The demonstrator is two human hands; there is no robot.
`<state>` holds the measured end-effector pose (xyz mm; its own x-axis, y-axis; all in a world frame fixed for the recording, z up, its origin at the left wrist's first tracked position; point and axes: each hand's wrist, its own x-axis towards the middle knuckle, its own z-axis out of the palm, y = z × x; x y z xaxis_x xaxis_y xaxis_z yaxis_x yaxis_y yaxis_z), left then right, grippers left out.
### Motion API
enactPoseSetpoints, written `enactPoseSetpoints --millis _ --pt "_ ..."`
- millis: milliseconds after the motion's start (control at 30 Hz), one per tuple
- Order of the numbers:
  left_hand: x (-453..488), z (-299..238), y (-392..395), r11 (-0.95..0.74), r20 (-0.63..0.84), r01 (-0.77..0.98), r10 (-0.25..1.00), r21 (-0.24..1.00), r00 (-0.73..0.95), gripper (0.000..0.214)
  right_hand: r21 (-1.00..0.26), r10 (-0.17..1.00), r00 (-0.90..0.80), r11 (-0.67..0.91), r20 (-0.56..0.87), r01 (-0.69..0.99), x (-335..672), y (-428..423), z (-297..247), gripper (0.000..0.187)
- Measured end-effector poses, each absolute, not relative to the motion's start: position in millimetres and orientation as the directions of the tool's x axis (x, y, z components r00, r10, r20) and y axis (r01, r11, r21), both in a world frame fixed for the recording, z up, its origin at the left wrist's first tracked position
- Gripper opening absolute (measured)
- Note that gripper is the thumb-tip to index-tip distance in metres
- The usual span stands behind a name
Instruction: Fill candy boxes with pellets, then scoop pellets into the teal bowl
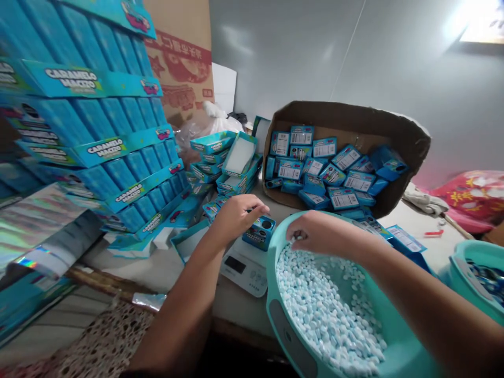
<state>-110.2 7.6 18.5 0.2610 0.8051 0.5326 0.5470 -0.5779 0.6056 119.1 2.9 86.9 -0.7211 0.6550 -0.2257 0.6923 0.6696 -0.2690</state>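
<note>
My left hand (236,214) rests with curled fingers on a small blue candy box (260,231) that stands on a white digital scale (246,265). Beside it, my right hand (315,233) hovers over the near rim of a teal basin (281,320) filled with small white and pale blue candies (326,310). Its fingers are pinched together on a few of those candies.
Stacked blue "Caramelo Macizo" display cartons (98,147) fill the left side. A tipped cardboard box (354,157) holds several small blue boxes. Open blue trays (224,163) lie behind the scale. A second teal basin (476,278) and a red bag (468,197) sit at right.
</note>
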Motion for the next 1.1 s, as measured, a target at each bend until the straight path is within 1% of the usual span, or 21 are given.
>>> enactPoseSetpoints --millis 100,200,267,333,400,600,700,800,867,967,1100 --pt "-111.4 16.3 7.7 -0.556 0.548 0.589 0.808 0.586 0.217 0.052 -0.258 0.648 -0.754 0.714 -0.108 0.651 107.2 9.6 102.6 0.011" --pt "-113.1 13.5 10.9 -0.550 0.554 0.629 0.803 0.549 0.219 0.052 -0.203 0.593 -0.803 0.780 -0.061 0.591 88.5 17.3 112.7 0.003" --pt "-114.6 12.2 13.6 -0.554 0.554 0.651 0.798 0.519 0.237 0.053 -0.139 0.564 -0.822 0.810 -0.080 0.569 75.6 22.6 116.7 0.003" --pt "-116.6 11.6 15.7 -0.556 0.554 0.671 0.793 0.491 0.252 0.055 -0.072 0.550 -0.825 0.825 -0.129 0.561 65.4 27.7 118.5 0.002" --pt "-119.1 11.7 16.7 -0.560 0.557 0.678 0.789 0.477 0.260 0.054 -0.044 0.536 -0.825 0.833 -0.179 0.551 59.3 32.4 118.6 0.003" --pt "-124.2 15.2 12.7 -0.571 0.596 0.644 0.774 0.510 0.214 0.053 -0.096 0.452 -0.856 0.868 -0.251 0.487 52.7 38.0 116.3 0.013" --pt "-125.1 16.0 10.7 -0.571 0.614 0.607 0.772 0.553 0.166 0.052 -0.096 0.401 -0.865 0.890 -0.302 0.447 48.5 35.3 117.7 0.016" --pt "-125.8 15.2 10.4 -0.574 0.642 0.593 0.757 0.564 0.123 0.051 -0.083 0.386 -0.857 0.896 -0.340 0.436 45.1 35.5 118.0 0.021" --pt "-126.1 14.7 10.1 -0.586 0.677 0.600 0.730 0.544 0.098 0.050 -0.076 0.389 -0.858 0.896 -0.336 0.437 43.8 37.7 116.6 0.025" --pt "-126.2 15.1 8.1 -0.594 0.730 0.616 0.682 0.518 0.043 0.048 -0.081 0.383 -0.873 0.902 -0.303 0.424 43.2 40.3 113.7 0.024" --pt "-125.6 17.3 4.1 -0.562 0.732 0.613 0.680 0.556 -0.040 0.048 -0.113 0.378 -0.883 0.900 -0.277 0.421 44.4 36.2 112.0 0.026"
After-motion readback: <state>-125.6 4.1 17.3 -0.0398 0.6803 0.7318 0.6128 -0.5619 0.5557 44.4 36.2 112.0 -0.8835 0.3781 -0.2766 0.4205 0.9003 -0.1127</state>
